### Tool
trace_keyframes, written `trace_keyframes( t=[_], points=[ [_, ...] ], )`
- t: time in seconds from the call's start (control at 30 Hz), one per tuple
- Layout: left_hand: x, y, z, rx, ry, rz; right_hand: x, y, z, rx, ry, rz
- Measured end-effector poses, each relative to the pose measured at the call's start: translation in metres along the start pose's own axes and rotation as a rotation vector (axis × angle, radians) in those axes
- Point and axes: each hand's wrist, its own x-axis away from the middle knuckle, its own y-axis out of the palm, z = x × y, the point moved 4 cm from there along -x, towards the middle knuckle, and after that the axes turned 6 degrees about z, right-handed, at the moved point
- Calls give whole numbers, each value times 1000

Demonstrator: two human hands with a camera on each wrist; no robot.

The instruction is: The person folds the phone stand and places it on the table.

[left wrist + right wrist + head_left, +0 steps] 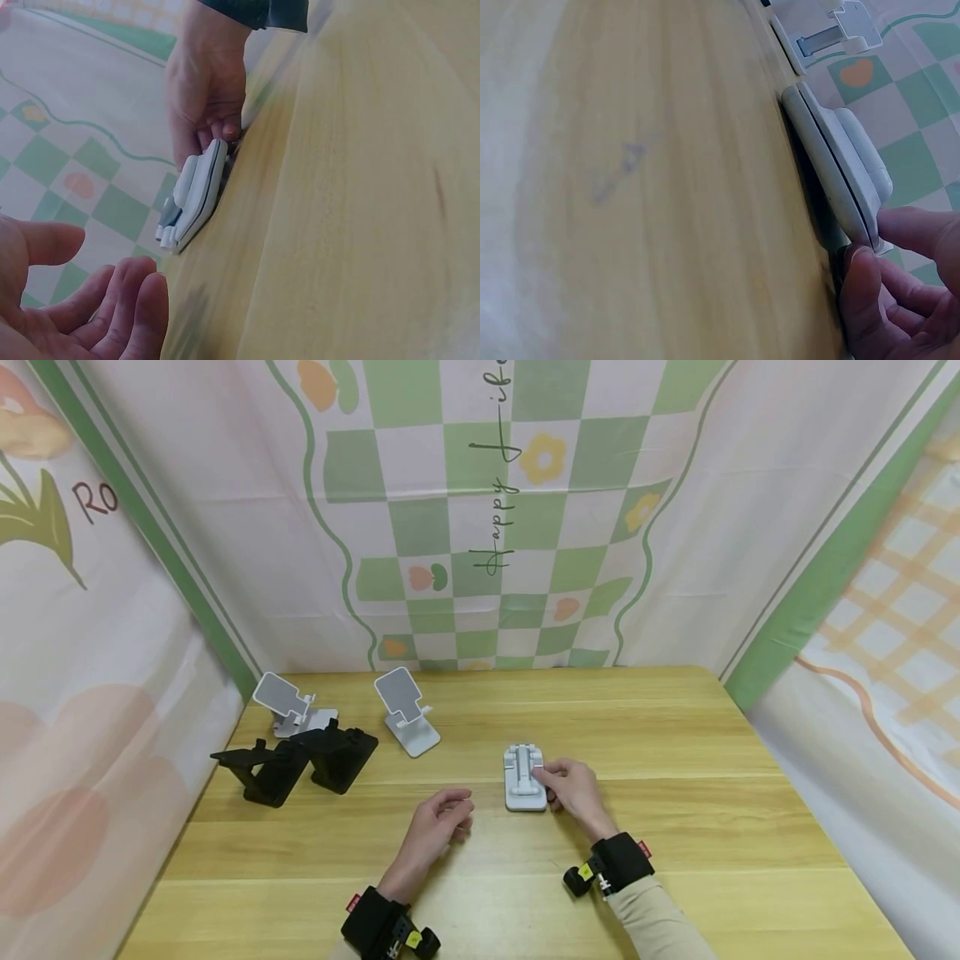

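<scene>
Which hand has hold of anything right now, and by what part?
The right hand pinches the folded white phone stand at its near right edge, thumb and fingertips on the edge; the stand lies flat on the table. The left hand holds nothing.

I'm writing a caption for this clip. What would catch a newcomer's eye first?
The folded white phone stand lying flat mid-table, with the right hand pinching its near right edge. The left hand rests open just left of it, holding nothing. At the far left, two black stands and two unfolded white stands cluster together.
</scene>
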Motion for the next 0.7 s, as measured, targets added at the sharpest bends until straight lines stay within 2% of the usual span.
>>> trace_keyframes(
  t=[0.7],
  points=[
    [0, -2, -2, -15, 21, -16, -1, -1, 1, 9, 8, 36]
  ],
)
